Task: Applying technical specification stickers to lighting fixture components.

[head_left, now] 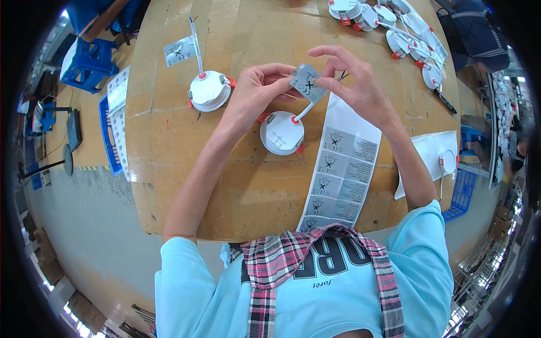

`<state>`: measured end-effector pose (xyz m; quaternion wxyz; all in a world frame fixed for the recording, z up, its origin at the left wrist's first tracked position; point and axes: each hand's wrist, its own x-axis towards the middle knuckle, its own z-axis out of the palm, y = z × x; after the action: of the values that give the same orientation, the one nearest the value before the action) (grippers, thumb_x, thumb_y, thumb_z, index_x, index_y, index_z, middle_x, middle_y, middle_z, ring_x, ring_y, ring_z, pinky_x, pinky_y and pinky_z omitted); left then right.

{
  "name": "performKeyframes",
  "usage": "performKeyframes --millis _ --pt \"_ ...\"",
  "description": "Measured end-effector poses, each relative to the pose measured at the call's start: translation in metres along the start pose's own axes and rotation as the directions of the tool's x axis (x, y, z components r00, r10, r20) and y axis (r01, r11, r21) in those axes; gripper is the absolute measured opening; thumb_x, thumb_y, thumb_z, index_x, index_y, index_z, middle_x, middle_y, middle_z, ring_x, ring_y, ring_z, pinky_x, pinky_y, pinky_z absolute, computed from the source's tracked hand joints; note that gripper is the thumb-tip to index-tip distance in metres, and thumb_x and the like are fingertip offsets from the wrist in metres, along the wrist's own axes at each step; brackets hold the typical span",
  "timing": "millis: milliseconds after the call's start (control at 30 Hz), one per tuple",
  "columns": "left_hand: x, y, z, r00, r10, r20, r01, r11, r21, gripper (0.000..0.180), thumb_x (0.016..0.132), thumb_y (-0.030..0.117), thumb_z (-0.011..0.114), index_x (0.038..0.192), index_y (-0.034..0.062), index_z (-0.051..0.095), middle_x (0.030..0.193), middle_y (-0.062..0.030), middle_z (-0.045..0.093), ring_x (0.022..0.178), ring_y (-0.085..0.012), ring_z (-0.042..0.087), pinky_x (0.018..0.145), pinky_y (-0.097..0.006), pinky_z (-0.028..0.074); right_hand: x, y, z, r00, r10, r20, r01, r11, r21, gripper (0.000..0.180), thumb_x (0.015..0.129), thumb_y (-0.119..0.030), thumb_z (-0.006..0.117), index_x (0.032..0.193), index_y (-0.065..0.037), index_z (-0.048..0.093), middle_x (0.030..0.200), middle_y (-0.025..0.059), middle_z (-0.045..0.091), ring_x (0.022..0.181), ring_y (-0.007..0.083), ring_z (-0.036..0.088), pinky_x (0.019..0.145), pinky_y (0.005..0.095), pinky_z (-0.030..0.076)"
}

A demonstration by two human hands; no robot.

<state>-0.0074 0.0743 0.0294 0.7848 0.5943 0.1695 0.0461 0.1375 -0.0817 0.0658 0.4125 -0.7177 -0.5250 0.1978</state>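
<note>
A silver printed label (307, 83) is wrapped or folded at the white cable of a round white downlight (282, 133), which lies on the table with red spring-clip ends. My left hand (258, 93) pinches the label's left edge between thumb and fingers. On the label's right side, my right hand (356, 84) presses with its thumb, its other fingers curled behind and the index finger raised. Dark wire ends poke out beside the right fingers. Beneath my right forearm lies a strip of silver labels (345, 169) on white backing. Whether the label fully encloses the cable cannot be made out.
Left of my hands rests another downlight (209, 90) with a flag-like label (180, 51) on its upright cable. Several downlights (397, 42) cluster at the far right, near a black marker (445, 102). A white sheet (426, 147) and another lamp (448, 161) lie by the right edge.
</note>
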Motion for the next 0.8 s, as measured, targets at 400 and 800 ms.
performKeyframes --millis 400,800 --pt "-0.0002 0.0009 0.0015 0.999 0.052 0.012 -0.052 0.999 0.011 0.029 0.091 0.014 0.059 0.115 -0.0028 0.061 0.097 -0.0107 0.068 0.086 -0.0155 0.067 0.078 -0.028 0.056 0.0015 -0.0001 0.0006 1.000 0.019 -0.010 -0.019 0.999 0.045 0.036 0.084 -0.010 0.064 0.118 -0.007 0.055 0.070 0.0043 0.059 0.070 0.0160 0.056 0.072 0.0324 0.045" --pt "-0.0020 0.0068 0.0036 0.998 0.051 0.022 -0.051 0.999 0.012 0.028 0.091 0.013 0.060 0.114 -0.0029 0.061 0.096 -0.0104 0.068 0.084 -0.0145 0.067 0.079 -0.028 0.056 0.0013 -0.0024 0.0017 0.999 0.022 -0.030 -0.021 0.998 0.057 0.035 0.083 -0.011 0.064 0.117 -0.005 0.055 0.068 0.0046 0.059 0.068 0.0161 0.055 0.071 0.0322 0.045"
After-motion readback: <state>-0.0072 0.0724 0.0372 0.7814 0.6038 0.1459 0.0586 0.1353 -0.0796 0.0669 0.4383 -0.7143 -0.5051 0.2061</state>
